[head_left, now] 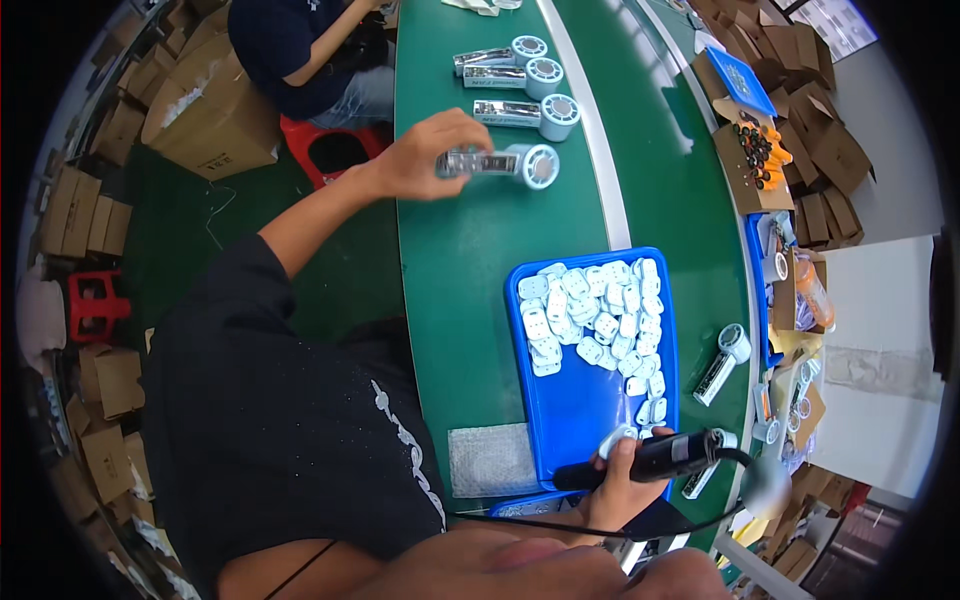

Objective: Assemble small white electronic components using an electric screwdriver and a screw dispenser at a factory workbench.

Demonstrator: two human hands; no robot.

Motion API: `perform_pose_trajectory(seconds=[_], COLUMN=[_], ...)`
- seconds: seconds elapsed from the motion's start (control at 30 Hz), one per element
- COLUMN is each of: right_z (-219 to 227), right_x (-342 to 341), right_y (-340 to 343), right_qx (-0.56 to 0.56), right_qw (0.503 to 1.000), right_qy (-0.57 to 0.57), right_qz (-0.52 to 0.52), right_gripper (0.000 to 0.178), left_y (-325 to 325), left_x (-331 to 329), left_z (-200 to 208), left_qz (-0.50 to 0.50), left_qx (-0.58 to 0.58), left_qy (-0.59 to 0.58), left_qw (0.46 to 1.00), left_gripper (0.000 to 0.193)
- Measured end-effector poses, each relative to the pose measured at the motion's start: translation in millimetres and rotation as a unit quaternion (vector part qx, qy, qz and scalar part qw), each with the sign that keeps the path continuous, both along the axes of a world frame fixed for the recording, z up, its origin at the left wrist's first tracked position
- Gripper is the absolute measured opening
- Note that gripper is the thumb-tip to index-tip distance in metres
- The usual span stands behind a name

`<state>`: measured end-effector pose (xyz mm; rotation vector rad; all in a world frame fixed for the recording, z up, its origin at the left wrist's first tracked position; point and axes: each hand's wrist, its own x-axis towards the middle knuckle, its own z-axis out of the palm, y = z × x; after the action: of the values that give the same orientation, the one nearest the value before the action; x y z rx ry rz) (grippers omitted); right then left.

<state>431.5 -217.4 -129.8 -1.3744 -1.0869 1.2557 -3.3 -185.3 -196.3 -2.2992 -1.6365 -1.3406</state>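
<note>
In my left hand [440,155], closed round its handle end, is a small handheld fan [540,167] with a pale blue round head and an open-looking handle showing its insides. Beside it, three similar fans [500,113] lie in a row on the green table. My right hand [625,485] grips a black electric screwdriver [670,457] with a cord. A small white cover [617,440] shows at that hand's thumb and seems pinched there. Under this hand is the near end of a blue tray [570,420] holding many loose white covers [600,310].
More fans [720,365] lie on the table's far side, past a pale rail [605,190]. A grey-white cloth or pad [492,462] lies by the tray. Another person [290,50] sits at the table's upper left on a red stool [320,150]. Boxes [750,150] with parts line the far edge.
</note>
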Motion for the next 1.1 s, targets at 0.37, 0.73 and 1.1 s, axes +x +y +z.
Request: perform_pose_trajectory(seconds=[0.37, 0.73, 1.1], right_z=[18.1, -18.0, 14.4], right_x=[-37.5, 28.0, 89.1], right_y=[-77.1, -125.2, -89.1], right_qx=[-0.002, 0.122, 0.233], right_qw=[0.983, 0.937, 0.879], right_qy=[0.152, -0.176, -0.121], right_qz=[-0.103, -0.275, -0.399], right_gripper=[0.079, 0.057, 0.089], left_y=[-59.1, -69.8, -72.6], left_x=[211.2, 312.6, 324.2], left_z=[10.3, -27.6, -29.3], left_qz=[-0.422, -0.621, -0.621], left_qx=[-0.255, -0.213, -0.158], left_qy=[-0.463, -0.260, -0.238], left_qw=[0.736, 0.708, 0.730], left_gripper=[0.094, 0.051, 0.059])
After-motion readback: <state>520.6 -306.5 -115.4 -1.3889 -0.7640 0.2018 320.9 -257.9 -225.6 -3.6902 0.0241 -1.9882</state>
